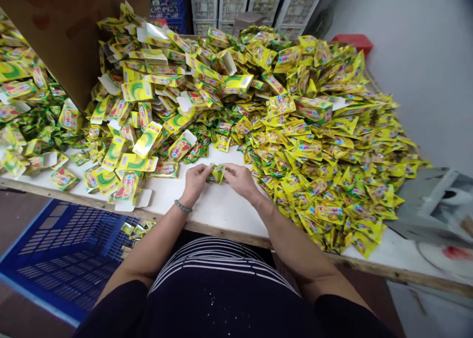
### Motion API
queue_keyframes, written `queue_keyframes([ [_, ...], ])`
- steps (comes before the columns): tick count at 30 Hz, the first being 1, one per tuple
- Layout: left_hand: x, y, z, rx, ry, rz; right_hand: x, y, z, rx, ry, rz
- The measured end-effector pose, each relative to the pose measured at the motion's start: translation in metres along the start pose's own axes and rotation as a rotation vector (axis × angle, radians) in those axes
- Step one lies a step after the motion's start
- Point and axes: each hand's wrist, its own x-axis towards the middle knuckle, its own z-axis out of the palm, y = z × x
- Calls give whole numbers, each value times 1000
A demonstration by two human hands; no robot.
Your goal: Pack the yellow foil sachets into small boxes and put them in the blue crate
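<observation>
Head view, item one: a small green-and-yellow packet (pixel 216 174), held just over the bare strip of white tabletop (pixel 225 207), in front of the person's body. Left hand (pixel 195 181): thumb and fingertips pinched together on the packet's left edge; bead bracelet (pixel 183 206) at the wrist. Right hand (pixel 241 181): likewise pinched, gripping the right edge. I cannot tell whether the packet is sealed or torn.

Just beyond the hands: loose green packets (pixel 199 148), lying between two larger heaps. To the right: one broad heap of yellow packets (pixel 325 180), spread close to the table's front edge. To the left: one heap of printed cartons (pixel 144 141), yellow and green, several with white end flaps standing open.

Further out, left: one brown cardboard panel (pixel 74 27), upright, with more cartons and packets past it. Below the table edge: one blue basket (pixel 51 264), some small packs inside. Far right: one grey box (pixel 414 200) on the table. Behind: white crates (pixel 232 3), stacked, beside blue crates (pixel 166 3).
</observation>
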Motion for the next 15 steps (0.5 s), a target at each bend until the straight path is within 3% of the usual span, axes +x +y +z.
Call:
queue_keyframes([
  [3,-1,3,-3,101,108,75,1,2,1,255,23,89],
  [5,-4,6,-2,263,157,174,1,1,3,287,42,106],
  [7,-6,8,-1,366,158,227,0,0,6,286,15,116],
  [11,-4,8,2,344,143,199,0,-1,9,438,-127,148],
  [15,-5,8,2,446,162,233,-2,-4,9,463,-106,166],
])
